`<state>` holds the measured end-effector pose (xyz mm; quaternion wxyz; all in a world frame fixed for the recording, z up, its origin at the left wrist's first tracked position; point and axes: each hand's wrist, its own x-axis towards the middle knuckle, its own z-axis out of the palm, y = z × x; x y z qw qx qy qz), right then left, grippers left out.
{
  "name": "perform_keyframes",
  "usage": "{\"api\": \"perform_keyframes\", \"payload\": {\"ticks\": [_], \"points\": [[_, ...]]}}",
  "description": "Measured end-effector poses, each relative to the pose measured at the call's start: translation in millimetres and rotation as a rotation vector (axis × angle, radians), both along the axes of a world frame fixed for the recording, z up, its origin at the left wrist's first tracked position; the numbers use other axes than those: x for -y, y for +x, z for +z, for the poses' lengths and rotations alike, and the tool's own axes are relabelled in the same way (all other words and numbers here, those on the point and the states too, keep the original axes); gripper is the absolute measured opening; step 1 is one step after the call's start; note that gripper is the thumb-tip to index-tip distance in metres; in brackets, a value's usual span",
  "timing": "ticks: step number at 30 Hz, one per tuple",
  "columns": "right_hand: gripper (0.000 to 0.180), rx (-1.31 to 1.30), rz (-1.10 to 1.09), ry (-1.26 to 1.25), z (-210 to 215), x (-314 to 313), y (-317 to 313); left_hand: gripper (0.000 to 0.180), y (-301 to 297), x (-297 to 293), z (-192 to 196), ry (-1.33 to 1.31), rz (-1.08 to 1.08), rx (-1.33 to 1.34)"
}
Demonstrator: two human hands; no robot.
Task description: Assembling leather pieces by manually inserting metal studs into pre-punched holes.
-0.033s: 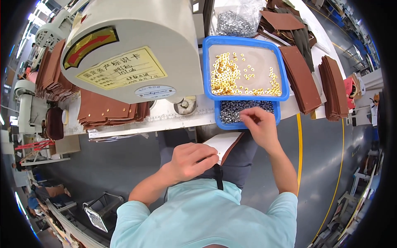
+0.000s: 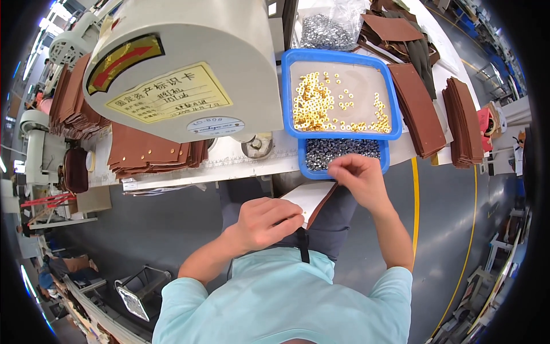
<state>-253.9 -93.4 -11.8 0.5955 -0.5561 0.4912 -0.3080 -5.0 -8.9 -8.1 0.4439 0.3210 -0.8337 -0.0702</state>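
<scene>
My left hand (image 2: 264, 223) is closed on the near end of a brown leather piece (image 2: 312, 198) over my lap. The white backing of that piece faces up, and a small gold-coloured fitting shows by my fingertips. My right hand (image 2: 364, 178) is in a pinch at the front edge of a lower blue tray (image 2: 312, 174); whatever its fingers hold is too small to make out. Dark and silvery small metal studs (image 2: 318, 155) fill that tray. Partly over it sits a larger blue tray (image 2: 344, 136) with many gold-coloured ring-shaped fittings (image 2: 312, 106).
A large pale machine head (image 2: 189, 63) rises at the left above the white table. Brown leather pieces with gold studs (image 2: 154, 152) are stacked beneath it. More leather strips (image 2: 417, 109) lie right of the trays. A plastic bag of metal parts (image 2: 329, 28) stands behind.
My right hand has drawn slightly back towards me from over the studs in the lower tray, still pinched. My left hand and the leather piece have stayed put.
</scene>
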Motion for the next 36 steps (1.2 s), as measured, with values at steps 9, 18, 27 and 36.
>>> {"api": "perform_keyframes", "payload": {"ticks": [9,18,27,36], "points": [[0.010,0.388,0.442,0.519,25.9,-19.5,17.4,0.017,-2.7,0.8,6.4,-0.150,-0.011,0.032],[0.005,0.373,0.427,0.664,17.5,-19.1,18.5,0.020,-1.7,-1.5,8.1,-0.154,-0.022,0.042],[0.008,0.376,0.373,0.557,14.7,-32.5,21.0,0.014,-3.6,2.6,5.5,-0.156,0.021,0.022],[0.021,0.002,0.373,-0.437,15.7,-46.1,18.1,0.023,-2.4,0.4,-1.1,0.061,0.005,-0.058]]}}
